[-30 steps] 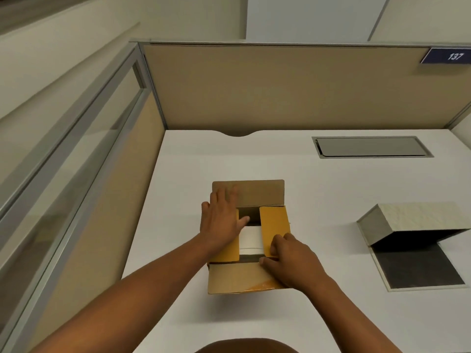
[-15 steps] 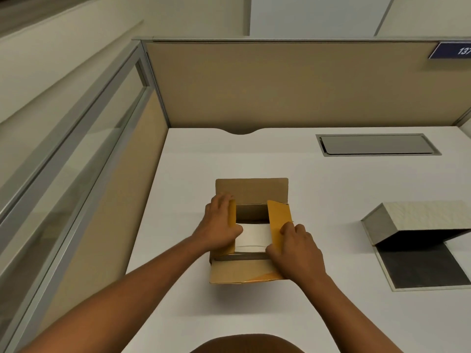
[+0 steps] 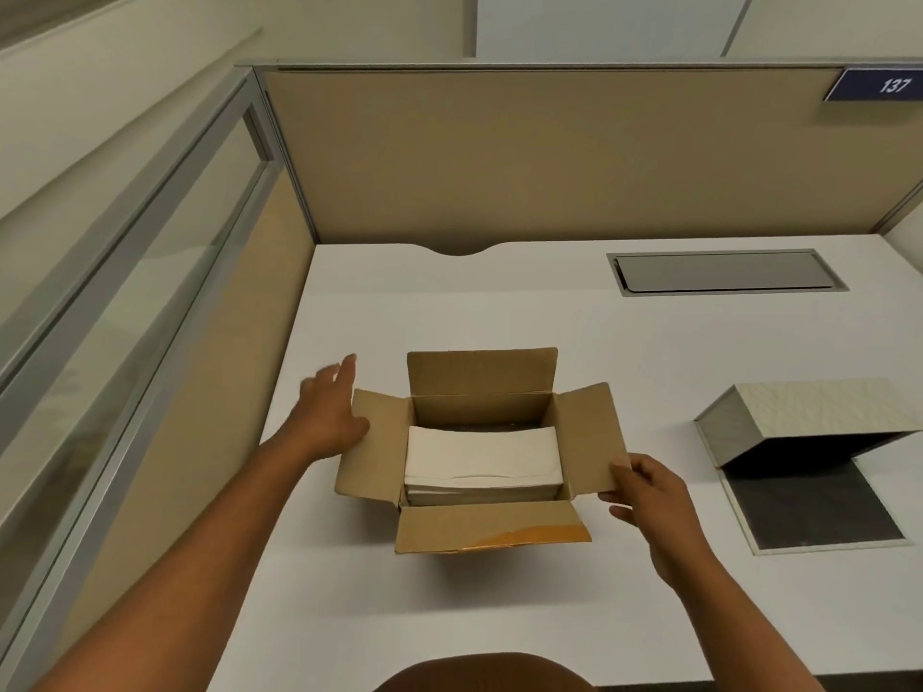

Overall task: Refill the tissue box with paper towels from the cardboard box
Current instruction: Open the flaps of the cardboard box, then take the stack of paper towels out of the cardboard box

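1. Right now the cardboard box sits on the white counter, a little left of the middle, with all four flaps folded out.
2. Inside it lies a stack of white paper towels, filling the near part of the box; a dark gap shows between the stack and the far wall.
3. The left hand is at the box's left flap, fingers spread and pointing away from the person. Its grip is loose and open: the palm side touches the flap's edge, but nothing is closed in it.
4. The right hand is at the outer near corner of the right flap. Thumb and fingers pinch the cardboard edge lightly, so its grip is mostly closed on that flap.
5. The near flap hangs toward the person and shows an orange-yellow patch along its lower edge.
6. The tissue box stands well apart to the right, its pale textured shell tipped up and open over a dark base panel that lies flat on the counter.
7. A grey cable hatch is set into the counter behind it, near the tan partition, which carries a blue tag reading 137.
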### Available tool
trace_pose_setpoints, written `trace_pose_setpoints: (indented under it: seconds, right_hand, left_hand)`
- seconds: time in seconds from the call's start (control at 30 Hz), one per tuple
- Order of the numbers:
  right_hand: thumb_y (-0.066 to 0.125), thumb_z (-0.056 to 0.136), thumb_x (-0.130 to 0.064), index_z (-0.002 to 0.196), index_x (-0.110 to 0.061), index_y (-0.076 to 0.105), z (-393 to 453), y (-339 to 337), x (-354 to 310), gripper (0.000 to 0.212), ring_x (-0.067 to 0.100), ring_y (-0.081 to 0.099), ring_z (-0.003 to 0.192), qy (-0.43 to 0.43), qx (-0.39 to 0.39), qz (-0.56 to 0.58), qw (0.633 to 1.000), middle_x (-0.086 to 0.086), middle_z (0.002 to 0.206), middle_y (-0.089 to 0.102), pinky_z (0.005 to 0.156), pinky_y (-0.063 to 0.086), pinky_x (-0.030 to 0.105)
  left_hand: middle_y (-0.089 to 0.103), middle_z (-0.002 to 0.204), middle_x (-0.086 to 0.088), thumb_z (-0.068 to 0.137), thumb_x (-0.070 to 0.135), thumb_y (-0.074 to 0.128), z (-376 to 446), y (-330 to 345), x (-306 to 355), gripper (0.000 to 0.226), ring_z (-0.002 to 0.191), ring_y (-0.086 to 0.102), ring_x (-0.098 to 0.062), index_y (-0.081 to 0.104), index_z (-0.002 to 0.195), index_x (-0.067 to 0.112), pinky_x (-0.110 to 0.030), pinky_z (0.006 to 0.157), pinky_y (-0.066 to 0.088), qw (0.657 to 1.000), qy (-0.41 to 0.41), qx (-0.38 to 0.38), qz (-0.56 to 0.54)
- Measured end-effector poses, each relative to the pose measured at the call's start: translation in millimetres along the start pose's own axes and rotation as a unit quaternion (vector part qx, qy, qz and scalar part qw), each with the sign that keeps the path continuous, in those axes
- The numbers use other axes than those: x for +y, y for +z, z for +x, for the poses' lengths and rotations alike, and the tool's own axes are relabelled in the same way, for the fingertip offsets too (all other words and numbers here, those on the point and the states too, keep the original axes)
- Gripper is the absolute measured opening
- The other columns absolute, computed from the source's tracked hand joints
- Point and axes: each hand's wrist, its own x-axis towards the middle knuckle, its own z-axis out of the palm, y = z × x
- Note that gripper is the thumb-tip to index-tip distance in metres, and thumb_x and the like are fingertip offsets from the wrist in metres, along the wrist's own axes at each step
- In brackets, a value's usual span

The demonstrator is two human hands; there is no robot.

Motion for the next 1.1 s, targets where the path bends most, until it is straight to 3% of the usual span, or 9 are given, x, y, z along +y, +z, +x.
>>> trace_pose_setpoints:
  seconds: [0.1,0.17,0.3,0.37,0.5,0.63,0.8,0.9,1.1]
  right_hand:
    - [0.053,0.100,-0.028,0.104,-0.020,0.065,4,0,15,0.015,0.027,0.070,0.090,0.061,0.002,0.045,0.997,0.010,0.103,0.069,0.075,0.056,0.037]
    - [0.054,0.100,-0.028,0.104,-0.018,0.065,7,1,25,0.015,0.028,0.069,0.092,0.093,-0.004,0.058,0.994,0.011,0.105,0.069,0.075,0.055,0.037]
    - [0.056,0.098,-0.028,0.107,-0.017,0.064,11,0,34,0.016,0.028,0.069,0.092,0.110,-0.009,0.048,0.993,0.011,0.106,0.068,0.074,0.055,0.036]
    - [0.058,0.097,-0.026,0.115,-0.015,0.061,13,-1,32,0.021,0.026,0.068,0.091,0.096,-0.006,0.027,0.995,0.010,0.107,0.068,0.074,0.055,0.036]
    - [0.063,0.093,-0.029,0.125,-0.028,0.050,18,-5,13,0.035,0.016,0.062,0.093,-0.011,0.057,-0.060,0.997,0.004,0.113,0.062,0.070,0.051,0.031]
    - [0.066,0.090,-0.035,0.133,-0.030,0.046,29,2,-17,0.047,0.010,0.060,0.085,-0.098,0.080,-0.163,0.978,-0.004,0.110,0.058,0.070,0.051,0.031]
    - [0.059,0.093,-0.020,0.137,-0.018,0.051,39,14,-37,0.045,0.025,0.061,0.098,-0.103,0.027,-0.222,0.969,0.009,0.123,0.064,0.081,0.055,0.044]
    - [0.058,0.094,-0.018,0.138,-0.015,0.050,42,14,-38,0.045,0.027,0.061,0.103,-0.094,0.029,-0.230,0.968,0.010,0.128,0.062,0.086,0.055,0.048]
    - [0.058,0.095,-0.020,0.139,-0.015,0.049,43,10,-27,0.044,0.019,0.055,0.097,-0.089,0.035,-0.230,0.969,0.009,0.130,0.061,0.082,0.051,0.040]
  left_hand:
    - [0.050,0.133,-0.014,0.083,0.013,0.068,-9,9,21,0.057,0.119,0.044,-0.031,0.048,0.137,0.014,-0.039,0.086,0.046,0.966,0.122,0.203,0.099]
    - [0.061,0.113,-0.010,0.086,0.010,0.065,-14,16,38,0.034,0.100,0.055,-0.026,0.061,0.120,0.012,-0.032,0.070,0.046,0.943,0.204,0.249,0.082]
    - [0.064,0.112,0.002,0.093,0.021,0.060,-15,40,65,0.022,0.098,0.059,-0.018,0.064,0.115,0.022,-0.029,0.073,0.050,0.943,0.306,0.085,0.104]
    - [0.061,0.128,0.005,0.093,0.033,0.061,-11,54,71,0.034,0.113,0.055,-0.016,0.060,0.126,0.027,-0.031,0.088,0.050,0.947,0.295,-0.002,0.122]
    - [0.049,0.145,0.005,0.088,0.051,0.063,2,76,72,0.057,0.130,0.044,-0.017,0.050,0.139,0.029,-0.035,0.100,0.044,0.950,0.251,-0.094,0.161]
    - [0.044,0.150,0.001,0.084,0.062,0.060,19,88,74,0.072,0.134,0.041,-0.021,0.043,0.144,0.026,-0.039,0.106,0.041,0.952,0.219,-0.152,0.151]
    - [0.038,0.155,-0.001,0.080,0.069,0.058,43,91,83,0.085,0.139,0.038,-0.025,0.038,0.148,0.022,-0.040,0.111,0.035,0.947,0.182,-0.227,0.134]
    - [0.047,0.148,-0.002,0.076,0.071,0.063,55,91,84,0.085,0.129,0.048,-0.024,0.045,0.143,0.021,-0.039,0.104,0.043,0.936,0.158,-0.278,0.149]
    - [0.050,0.142,-0.002,0.063,0.072,0.073,70,98,84,0.096,0.124,0.050,-0.024,0.045,0.140,0.022,-0.042,0.102,0.045,0.913,0.126,-0.326,0.210]
